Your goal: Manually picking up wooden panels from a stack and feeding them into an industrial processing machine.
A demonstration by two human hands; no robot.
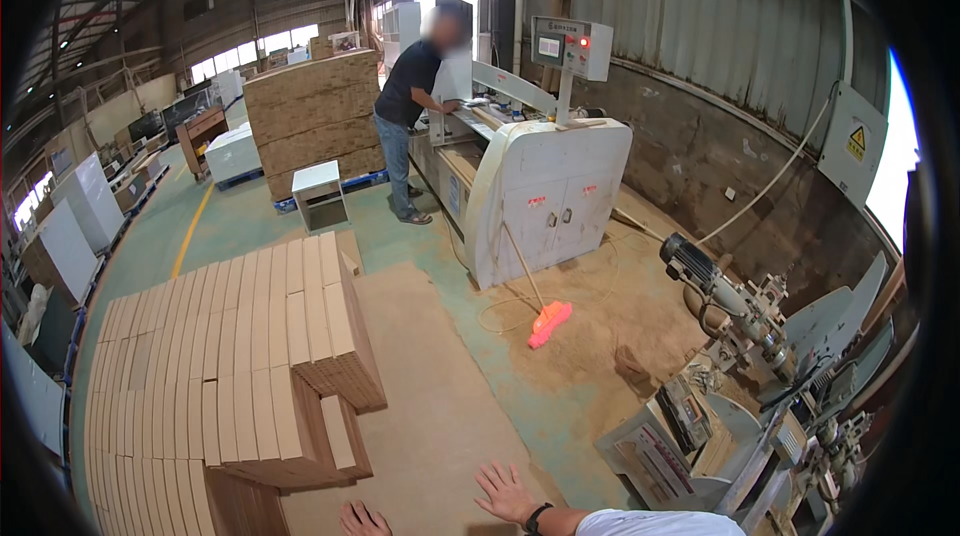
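Note:
My right hand (507, 496) reaches in from the lower edge, fingers spread, with a dark band on the wrist and a white sleeve behind it. My left hand (362, 519) shows only in part at the bottom rim, its fingers apart. Neither hand holds anything. Both are over a flat brown sheet (430, 336); whether they touch it I cannot tell. Beside my left hand stands a large block of brown strip-like pieces (240, 356), packed close together, with stepped ends on its right side.
A broom with a pink-orange head (549, 324) leans on a white machine (545, 196), where another person (405, 106) works. Machinery with a motor (690, 258) stands at right. Brown dust (610, 336) covers the floor nearby. A small white table (317, 176) stands before tall stacked boards (310, 116).

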